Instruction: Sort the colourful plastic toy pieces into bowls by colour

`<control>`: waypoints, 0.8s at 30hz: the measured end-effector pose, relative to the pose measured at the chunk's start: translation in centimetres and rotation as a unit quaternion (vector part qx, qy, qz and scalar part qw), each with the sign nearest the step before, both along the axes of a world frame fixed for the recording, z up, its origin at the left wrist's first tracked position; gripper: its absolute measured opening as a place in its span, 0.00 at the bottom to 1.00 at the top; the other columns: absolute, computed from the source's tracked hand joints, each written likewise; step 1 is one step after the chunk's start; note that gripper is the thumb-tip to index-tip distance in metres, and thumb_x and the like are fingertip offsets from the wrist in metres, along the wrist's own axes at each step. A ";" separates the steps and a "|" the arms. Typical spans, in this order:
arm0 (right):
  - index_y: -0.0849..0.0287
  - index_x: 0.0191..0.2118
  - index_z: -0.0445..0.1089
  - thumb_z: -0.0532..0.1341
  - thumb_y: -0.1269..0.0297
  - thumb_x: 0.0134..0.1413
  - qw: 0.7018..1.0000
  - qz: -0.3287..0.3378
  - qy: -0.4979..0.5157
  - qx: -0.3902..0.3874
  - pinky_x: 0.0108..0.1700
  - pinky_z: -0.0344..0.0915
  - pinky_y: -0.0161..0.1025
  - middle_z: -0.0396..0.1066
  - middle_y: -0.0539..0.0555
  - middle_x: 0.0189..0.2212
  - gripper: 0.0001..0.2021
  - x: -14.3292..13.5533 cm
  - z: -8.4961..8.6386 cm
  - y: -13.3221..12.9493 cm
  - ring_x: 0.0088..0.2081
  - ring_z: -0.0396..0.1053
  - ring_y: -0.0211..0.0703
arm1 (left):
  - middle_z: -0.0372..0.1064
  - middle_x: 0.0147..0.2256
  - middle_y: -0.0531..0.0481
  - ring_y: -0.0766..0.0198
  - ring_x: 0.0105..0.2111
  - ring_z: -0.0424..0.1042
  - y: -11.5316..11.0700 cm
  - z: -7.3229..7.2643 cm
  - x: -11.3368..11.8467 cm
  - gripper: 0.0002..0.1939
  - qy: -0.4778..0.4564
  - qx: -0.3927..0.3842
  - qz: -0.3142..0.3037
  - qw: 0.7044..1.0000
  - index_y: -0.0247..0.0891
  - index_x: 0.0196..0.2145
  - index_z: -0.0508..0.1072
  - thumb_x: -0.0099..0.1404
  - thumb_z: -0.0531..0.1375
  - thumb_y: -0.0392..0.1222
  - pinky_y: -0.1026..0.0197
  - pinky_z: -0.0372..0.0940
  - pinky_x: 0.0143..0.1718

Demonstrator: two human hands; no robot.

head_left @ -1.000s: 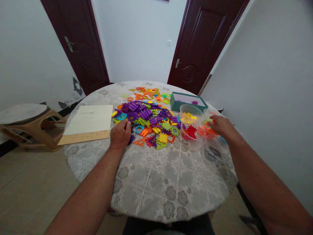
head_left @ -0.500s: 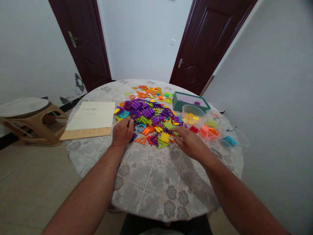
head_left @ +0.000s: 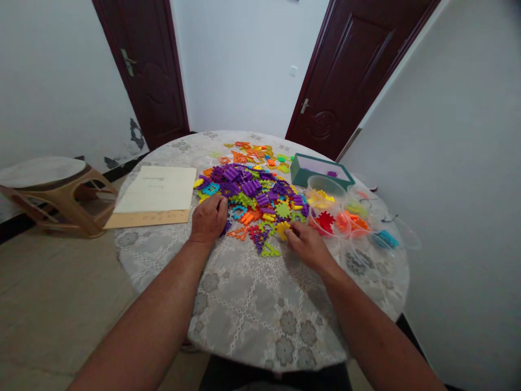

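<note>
A heap of plastic building pieces (head_left: 251, 188), mostly purple with green, blue, orange and yellow among them, lies mid-table. My left hand (head_left: 209, 217) rests closed like a fist at the heap's near left edge; I cannot make out anything in it. At the near right edge, my right hand (head_left: 308, 242) pinches a yellow toothed square piece (head_left: 282, 230) between thumb and fingers. Close by lie a green triangular piece (head_left: 270, 250), an orange triangular piece (head_left: 239, 233) and a green toothed square (head_left: 282, 210).
Clear round tubs on the right hold yellow pieces (head_left: 320, 199), red pieces (head_left: 324, 222), orange pieces (head_left: 353, 223) and blue pieces (head_left: 385, 239). Behind them stands a green box (head_left: 299, 172). An open notebook (head_left: 157, 190) lies left, with a stool (head_left: 61, 195) beyond the table.
My right hand has moved slightly toward me and taken hold of the yellow square, shifting it from the green triangle. My left hand stays by the heap. The view has shifted a little.
</note>
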State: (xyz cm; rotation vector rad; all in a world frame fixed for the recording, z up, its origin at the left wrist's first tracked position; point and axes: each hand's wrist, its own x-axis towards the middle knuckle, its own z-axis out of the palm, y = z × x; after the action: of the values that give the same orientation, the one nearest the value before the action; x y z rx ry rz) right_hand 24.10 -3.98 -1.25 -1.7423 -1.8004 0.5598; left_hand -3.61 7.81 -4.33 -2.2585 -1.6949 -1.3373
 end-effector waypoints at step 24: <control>0.62 0.58 0.71 0.57 0.68 0.60 0.967 -0.202 -0.093 0.123 0.43 0.74 0.42 0.79 0.58 0.40 0.21 15.6 8.3 4.5 0.34 0.77 0.43 | 0.78 0.35 0.46 0.56 0.35 0.75 0.8 -0.6 -0.5 0.14 0.018 0.018 0.006 1.000 0.43 0.37 0.75 0.73 0.52 0.49 0.58 0.65 0.40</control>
State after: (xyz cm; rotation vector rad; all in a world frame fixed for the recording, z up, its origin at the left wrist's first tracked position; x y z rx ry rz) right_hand 39.70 0.50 7.07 -1.9582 -1.4901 0.0036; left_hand -4.10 8.66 -4.90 -2.2354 -1.6569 -1.3052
